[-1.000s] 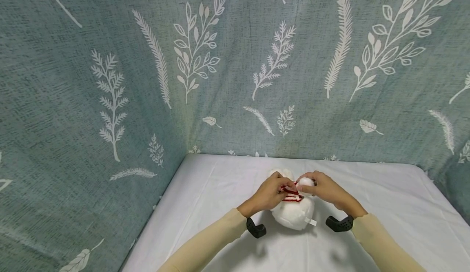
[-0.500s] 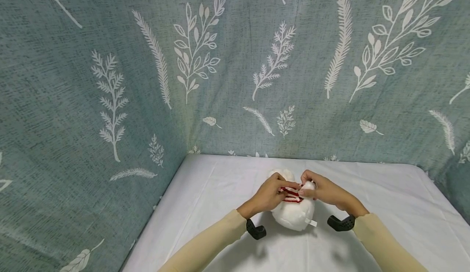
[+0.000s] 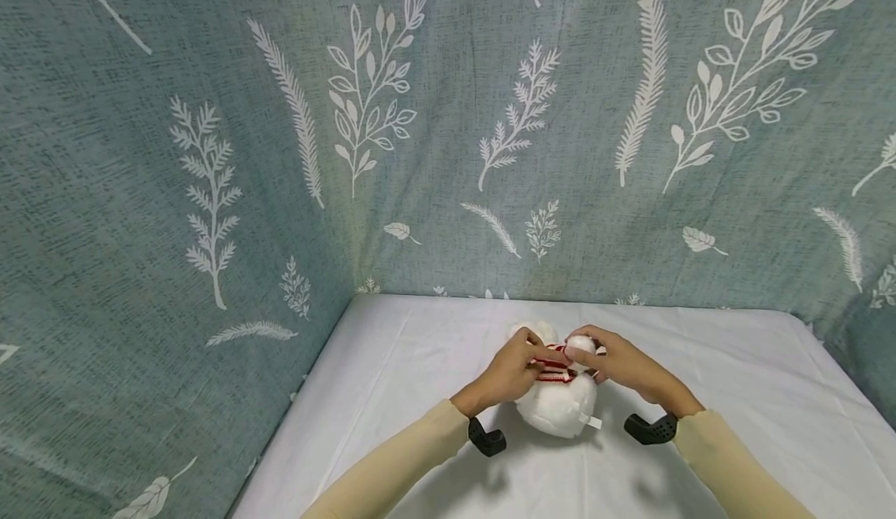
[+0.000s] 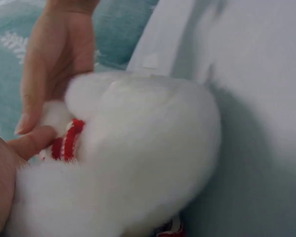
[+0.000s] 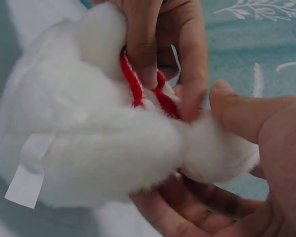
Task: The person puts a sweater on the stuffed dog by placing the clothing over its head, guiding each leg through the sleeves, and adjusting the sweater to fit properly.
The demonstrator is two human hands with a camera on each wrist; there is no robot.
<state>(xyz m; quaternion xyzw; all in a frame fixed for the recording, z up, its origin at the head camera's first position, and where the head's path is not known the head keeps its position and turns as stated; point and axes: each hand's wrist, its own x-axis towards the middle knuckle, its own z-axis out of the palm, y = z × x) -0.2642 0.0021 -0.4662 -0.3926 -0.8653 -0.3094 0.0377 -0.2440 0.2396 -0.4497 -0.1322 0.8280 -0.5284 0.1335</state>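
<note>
A white plush toy (image 3: 553,410) lies on the white cloth, a small white tag (image 5: 28,173) sticking out of its seam. Round its narrow part runs a red-and-white striped knitted band (image 3: 555,376). My left hand (image 3: 509,367) pinches this band (image 5: 132,81) between thumb and fingers. With thumb above and fingers beneath, my right hand (image 3: 623,359) grips a round fluffy end (image 5: 217,148) of the toy. Both hands meet closely at the band; in the left wrist view the plush body (image 4: 153,143) hides much of the left hand.
A white cloth (image 3: 406,410) covers the table. Behind and to the left hangs a blue-green curtain (image 3: 434,130) with white leaf prints. A black wrist device (image 3: 487,437) sits on the left wrist, another black device (image 3: 651,429) on the right.
My right thumb and fingers have shifted their hold on the round fluffy end, which now shows higher between them. The left hand has stayed at the band, and the toy's body has hardly moved.
</note>
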